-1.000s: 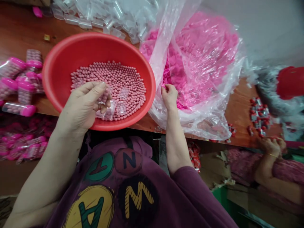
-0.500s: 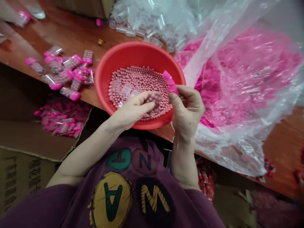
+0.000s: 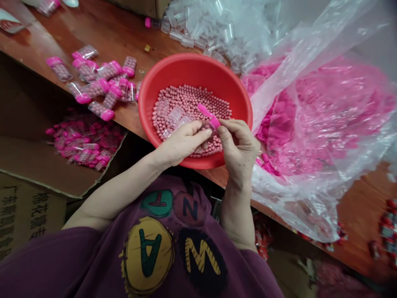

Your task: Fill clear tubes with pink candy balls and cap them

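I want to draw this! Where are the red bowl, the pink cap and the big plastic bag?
Red bowl [image 3: 192,60]: head view, on its rim.
Pink cap [image 3: 208,113]: head view, on its middle.
Big plastic bag [image 3: 313,207]: head view, on its clear lower side.

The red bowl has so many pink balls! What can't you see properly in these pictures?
In the head view:
The pink balls under the hands in the red bowl: hidden by the left hand and right hand.
The small clear piece below the pink cap: mostly covered by the fingers.
The pink pieces in the plastic bag: blurred by shiny film.
The red packets: cut off by the right edge.
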`<act>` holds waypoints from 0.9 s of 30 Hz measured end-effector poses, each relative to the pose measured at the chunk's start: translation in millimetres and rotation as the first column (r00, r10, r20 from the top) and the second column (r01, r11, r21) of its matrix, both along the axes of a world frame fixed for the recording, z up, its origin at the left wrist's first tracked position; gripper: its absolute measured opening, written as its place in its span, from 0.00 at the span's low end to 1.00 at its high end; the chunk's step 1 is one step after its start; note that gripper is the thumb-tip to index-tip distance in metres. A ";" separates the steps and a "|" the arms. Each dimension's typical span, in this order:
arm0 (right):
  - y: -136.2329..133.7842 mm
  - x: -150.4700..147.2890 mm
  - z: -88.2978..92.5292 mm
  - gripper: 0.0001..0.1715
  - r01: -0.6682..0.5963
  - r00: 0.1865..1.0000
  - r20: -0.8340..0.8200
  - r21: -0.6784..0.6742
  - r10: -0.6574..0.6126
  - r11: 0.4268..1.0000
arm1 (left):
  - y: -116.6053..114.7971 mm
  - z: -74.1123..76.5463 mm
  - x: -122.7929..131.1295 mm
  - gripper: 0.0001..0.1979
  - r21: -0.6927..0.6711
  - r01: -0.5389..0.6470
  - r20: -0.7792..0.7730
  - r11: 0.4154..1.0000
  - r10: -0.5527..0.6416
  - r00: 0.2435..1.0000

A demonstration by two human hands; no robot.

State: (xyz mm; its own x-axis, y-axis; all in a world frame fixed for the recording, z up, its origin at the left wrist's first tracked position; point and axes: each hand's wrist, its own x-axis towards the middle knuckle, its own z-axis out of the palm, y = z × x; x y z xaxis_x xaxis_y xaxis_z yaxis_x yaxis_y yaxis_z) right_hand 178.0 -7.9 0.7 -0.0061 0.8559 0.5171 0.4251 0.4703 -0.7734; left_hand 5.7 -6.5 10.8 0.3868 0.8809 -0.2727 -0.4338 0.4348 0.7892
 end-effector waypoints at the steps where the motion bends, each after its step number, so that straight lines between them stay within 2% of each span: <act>1: 0.0 1.0 1.1 0.06 -0.011 0.999 0.032 0.010 0.011 1.000 | -0.3 1.2 0.3 0.06 -0.008 0.001 -0.016 1.000 -0.001 1.000; 4: 0.1 4.8 5.1 0.08 -0.058 0.985 0.165 0.009 0.056 0.998 | -1.3 2.3 1.4 0.09 0.008 -0.012 -0.094 1.000 0.012 0.995; 6: 0.2 7.1 7.4 0.08 -0.079 0.973 0.217 -0.005 0.078 0.997 | -1.9 -0.2 1.8 0.11 0.073 -0.024 -0.175 0.997 0.036 0.984; 10: -1.4 8.8 10.3 0.07 -0.097 0.968 0.228 -0.039 0.103 0.995 | -2.7 -11.2 1.7 0.08 0.237 0.015 -0.301 0.971 0.059 0.952; 14: -5.8 9.6 13.1 0.08 -0.117 0.965 0.233 -0.042 0.124 0.992 | -3.3 -17.1 2.7 0.07 0.258 0.015 -0.328 0.966 0.072 0.942; 17: -4.7 11.9 14.2 0.14 -0.115 0.979 0.163 -0.070 0.125 0.991 | -3.2 -10.3 2.8 0.06 0.219 0.002 -0.268 0.976 0.058 0.962; 19: 0.4 11.4 12.8 0.20 -0.081 0.995 0.040 -0.157 0.088 0.984 | -2.8 -3.0 0.8 0.06 0.175 0.075 -0.172 0.982 -0.045 0.984; 21: 7.7 7.5 9.1 0.29 -0.098 0.987 -0.154 -0.323 0.050 0.941 | -2.3 2.6 -2.7 0.11 0.164 0.222 -0.078 0.961 -0.212 0.974; 23: 13.8 1.9 4.3 0.37 -0.210 0.958 -0.275 -0.465 0.086 0.860 | -1.9 4.5 -6.6 0.16 0.165 0.326 -0.018 0.931 -0.327 0.945; 25: 15.0 -2.1 0.6 0.39 -0.291 0.951 -0.240 -0.498 0.192 0.817 | -1.5 3.0 -9.5 0.17 0.133 0.336 0.041 0.932 -0.344 0.938; 27: 11.2 -1.8 0.4 0.39 -0.278 0.960 -0.101 -0.429 0.260 0.860 | -0.8 0.1 -11.0 0.17 0.082 0.294 0.109 0.952 -0.301 0.947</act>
